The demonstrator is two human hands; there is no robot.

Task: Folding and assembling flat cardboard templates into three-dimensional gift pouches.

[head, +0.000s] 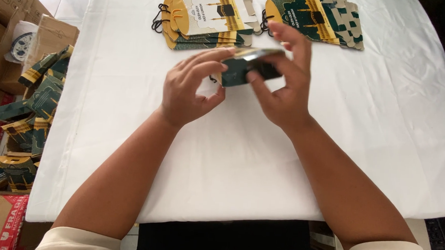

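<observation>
Both hands gripping a small green-and-gold box over the white table.
Left hand [189, 91] and right hand [284, 87] are pinching the box [245, 68] between them; flat box stacks [207, 19] are lying at twelve o'clock.

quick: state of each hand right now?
Left hand: closed on the left end of the dark green card box.
Right hand: gripping the same box's right end.
</observation>
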